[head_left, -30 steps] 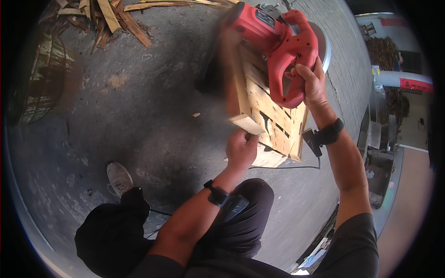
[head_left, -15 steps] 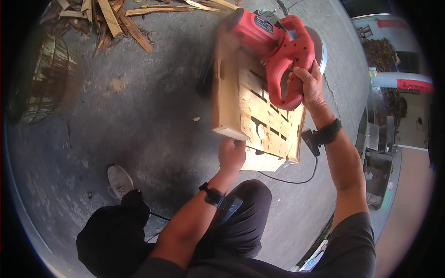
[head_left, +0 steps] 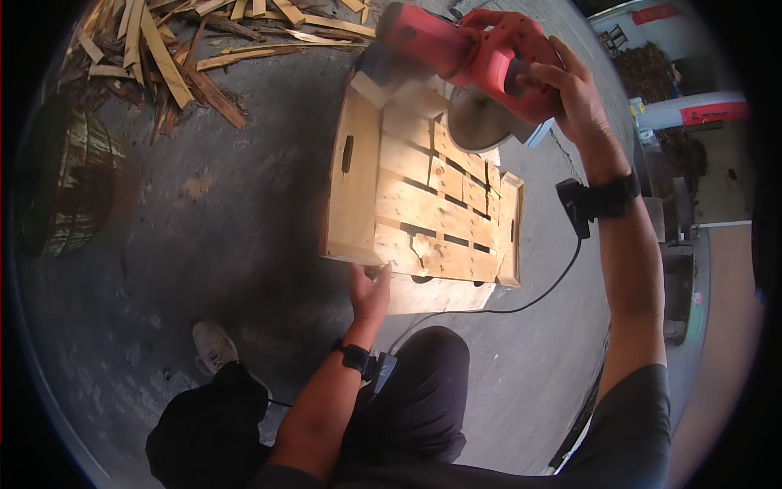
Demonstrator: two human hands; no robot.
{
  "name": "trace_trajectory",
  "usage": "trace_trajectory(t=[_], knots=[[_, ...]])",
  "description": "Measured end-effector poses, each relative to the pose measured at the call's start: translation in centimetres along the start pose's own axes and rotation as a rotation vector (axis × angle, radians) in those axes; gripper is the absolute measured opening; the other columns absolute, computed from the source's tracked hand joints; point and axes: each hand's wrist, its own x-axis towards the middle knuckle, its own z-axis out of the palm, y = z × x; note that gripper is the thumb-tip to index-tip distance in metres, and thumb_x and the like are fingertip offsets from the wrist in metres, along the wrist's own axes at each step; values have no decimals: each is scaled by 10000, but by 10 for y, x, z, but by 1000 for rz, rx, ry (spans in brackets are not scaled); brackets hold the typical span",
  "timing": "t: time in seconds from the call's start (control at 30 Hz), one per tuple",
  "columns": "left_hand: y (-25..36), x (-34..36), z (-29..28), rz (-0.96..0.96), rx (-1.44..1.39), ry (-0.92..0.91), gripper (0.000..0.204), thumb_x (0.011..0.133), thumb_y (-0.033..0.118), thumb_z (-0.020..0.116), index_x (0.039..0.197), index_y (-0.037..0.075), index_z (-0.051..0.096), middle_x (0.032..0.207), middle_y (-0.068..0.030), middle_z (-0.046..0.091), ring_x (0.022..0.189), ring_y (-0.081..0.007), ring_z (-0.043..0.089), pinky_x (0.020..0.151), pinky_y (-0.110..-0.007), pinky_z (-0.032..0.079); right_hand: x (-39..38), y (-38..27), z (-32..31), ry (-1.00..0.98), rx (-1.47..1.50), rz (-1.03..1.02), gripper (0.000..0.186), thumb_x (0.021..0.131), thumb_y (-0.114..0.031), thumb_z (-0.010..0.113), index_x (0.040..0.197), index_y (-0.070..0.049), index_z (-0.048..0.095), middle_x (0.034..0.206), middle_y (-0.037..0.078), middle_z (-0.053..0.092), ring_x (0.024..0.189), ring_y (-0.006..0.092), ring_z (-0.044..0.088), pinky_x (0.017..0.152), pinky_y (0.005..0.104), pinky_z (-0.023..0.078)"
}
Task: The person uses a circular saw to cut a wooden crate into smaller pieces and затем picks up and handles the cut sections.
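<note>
My right hand [head_left: 580, 96] is wrapped round the rear handle of a red circular saw [head_left: 497, 61], which is held up over the far end of a wooden crate. Its round blade or guard [head_left: 476, 122] hangs above the slats; blur hides whether it touches. The pale wooden crate [head_left: 440, 208] has a slatted panel and taller end boards, with a slot cut in the left one. At the crate's near left corner, my left hand [head_left: 371, 293] grips the edge, thumb on the near side and fingers partly hidden beneath.
Split wood strips [head_left: 163, 57] lie heaped at the far left on the grey concrete floor [head_left: 228, 171]. A weathered round tub [head_left: 85, 183] stands below them. A black cable [head_left: 538, 293] runs from my right wrist across my legs. Shelving and a wall fill the right side.
The saw has moved up and away and turned, so its disc now shows over the crate. The crate has shifted left and its slatted face is more visible; my left hand went with it.
</note>
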Motion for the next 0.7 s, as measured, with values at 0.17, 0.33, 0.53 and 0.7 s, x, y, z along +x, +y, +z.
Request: trace_trajectory(t=[0.17, 0.33, 0.53, 0.7], knots=[[-1, 3, -1, -211, -323, -51, 373, 755, 19, 645, 1087, -6, 477, 1027, -92, 558, 869, -160, 548, 765, -293, 454, -4, 10, 1, 92, -103, -71, 547, 809, -14, 560, 1307, 59, 346, 1023, 149, 577, 806, 185, 615, 693, 280, 510], [4, 7, -9, -355, -506, -56, 364, 758, 19, 647, 1079, 18, 477, 940, -40, 529, 803, -113, 522, 724, -250, 447, 44, -16, -22, 160, -101, -127, 512, 845, -157, 606, 1280, 28, 408, 1061, 166, 586, 834, 203, 617, 693, 294, 515], [-6, 11, -22, -525, -340, -137, 337, 773, 75, 648, 1063, 23, 485, 838, -15, 510, 762, -91, 510, 678, -219, 420, 68, -6, -29, 259, 48, -501, 634, 745, -89, 649, 1290, 72, 368, 1117, 150, 524, 981, 211, 532, 873, 310, 431], [-14, 15, -36, -542, -403, -189, 305, 800, 142, 632, 1047, 27, 495, 892, -30, 541, 768, -88, 509, 685, -229, 418, 61, -2, -29, 265, -77, -533, 600, 792, -95, 638, 1311, 35, 367, 1126, 96, 520, 1015, 182, 496, 906, 285, 397]])
